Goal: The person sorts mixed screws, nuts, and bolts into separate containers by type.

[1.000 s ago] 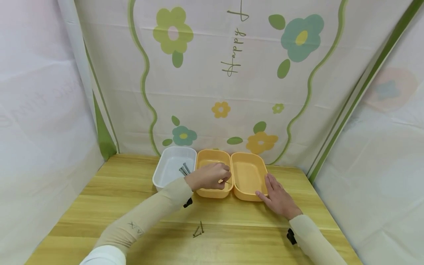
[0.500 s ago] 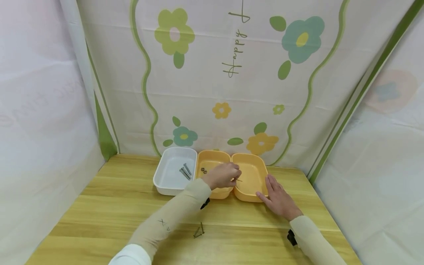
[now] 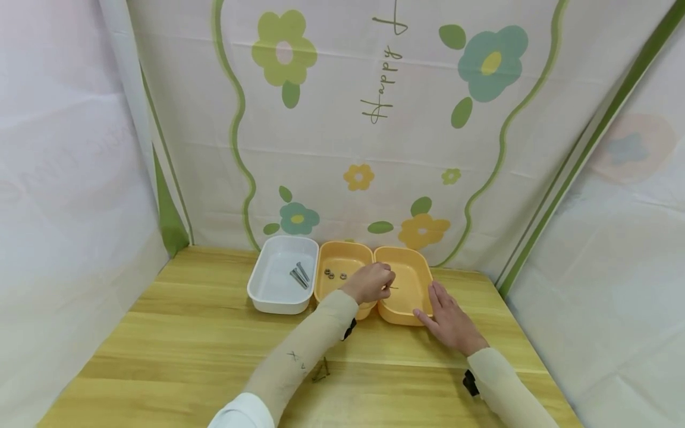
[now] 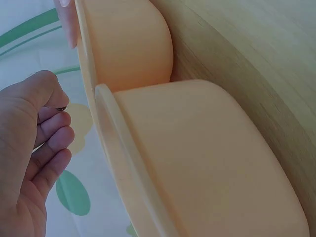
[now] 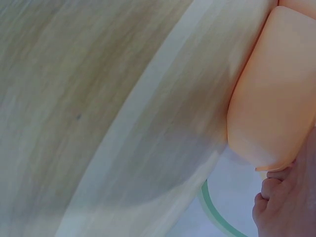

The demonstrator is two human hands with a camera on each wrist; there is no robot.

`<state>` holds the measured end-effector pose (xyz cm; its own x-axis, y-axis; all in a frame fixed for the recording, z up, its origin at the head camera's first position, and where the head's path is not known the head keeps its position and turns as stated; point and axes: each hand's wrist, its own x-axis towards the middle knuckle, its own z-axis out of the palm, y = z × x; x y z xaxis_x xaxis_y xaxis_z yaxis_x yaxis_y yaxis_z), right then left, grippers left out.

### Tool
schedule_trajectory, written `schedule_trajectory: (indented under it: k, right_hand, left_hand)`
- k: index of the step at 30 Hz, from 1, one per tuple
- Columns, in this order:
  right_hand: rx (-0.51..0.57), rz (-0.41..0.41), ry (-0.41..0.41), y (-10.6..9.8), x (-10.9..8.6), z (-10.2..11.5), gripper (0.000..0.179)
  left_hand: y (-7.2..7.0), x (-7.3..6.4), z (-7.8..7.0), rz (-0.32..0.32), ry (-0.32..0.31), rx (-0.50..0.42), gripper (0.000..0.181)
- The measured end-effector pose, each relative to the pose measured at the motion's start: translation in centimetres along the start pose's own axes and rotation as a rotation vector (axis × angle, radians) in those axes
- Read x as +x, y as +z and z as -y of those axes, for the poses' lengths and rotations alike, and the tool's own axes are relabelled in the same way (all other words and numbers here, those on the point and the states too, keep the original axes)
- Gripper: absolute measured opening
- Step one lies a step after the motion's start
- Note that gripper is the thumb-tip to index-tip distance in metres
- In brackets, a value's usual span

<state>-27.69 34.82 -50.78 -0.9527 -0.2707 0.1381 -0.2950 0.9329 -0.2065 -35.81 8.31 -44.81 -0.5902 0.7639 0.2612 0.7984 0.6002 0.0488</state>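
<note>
In the left hand [image 3: 368,284] a thin screw [image 3: 395,288] is pinched by one end, over the right yellow tray [image 3: 411,276], presumably so the rest sticks clear; that tray's outer side is touched by the right hand [image 3: 453,321], fingers pretty straight, probably for steadying; nuts [image 3: 343,276] are kept in the middle yellow tray [image 3: 345,257], bolts [image 3: 302,272] in the white tray [image 3: 273,270], apparently grouped by kind along the tabletop's [image 3: 160,333] back edge; loose screws [image 3: 327,368] are left nearer the front edge.

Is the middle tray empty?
Not empty: in the head view, three small nuts show inside the middle tray; the left hand hides part of it.
</note>
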Motion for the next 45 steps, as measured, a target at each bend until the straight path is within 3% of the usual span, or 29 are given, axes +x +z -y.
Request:
schedule_trajectory:
  k: [4, 9, 13, 21, 30, 37, 45]
  right_hand:
    - [0.004, 0.003, 0.001, -0.1, 0.0, 0.1, 0.092]
    - [0.011, 0.011, 0.003, -0.1, 0.0, 0.2, 0.092]
    - [0.011, 0.012, 0.001, -0.1, 0.0, 0.1, 0.092]
    - [-0.002, 0.011, 0.010, 0.0, 0.0, -0.2, 0.093]
    - [0.029, -0.005, -0.003, -0.2, -0.1, 0.1, 0.093]
    - [0.033, -0.004, -0.004, -0.2, -0.1, 0.2, 0.093]
    - [0.017, -0.023, -0.015, -0.2, -0.1, 0.1, 0.091]
  left_hand:
    - [0.2, 0.5, -0.5, -0.002, -0.037, 0.022, 0.004]
    - [0.0, 0.3, -0.9, 0.002, -0.089, 0.037, 0.032]
    - [-0.9, -0.7, -0.4, -0.003, -0.101, -0.002, 0.037]
    - [-3.1, -3.3, 1.2, -0.043, -0.022, 0.023, 0.033]
    - [-5.6, -6.6, 0.9, -0.006, 0.081, 0.088, 0.033]
    - [-7.0, -9.5, 0.2, 0.068, 0.087, 0.113, 0.035]
    - [-7.9, -12.9, -0.1, 0.100, 0.091, 0.076, 0.032]
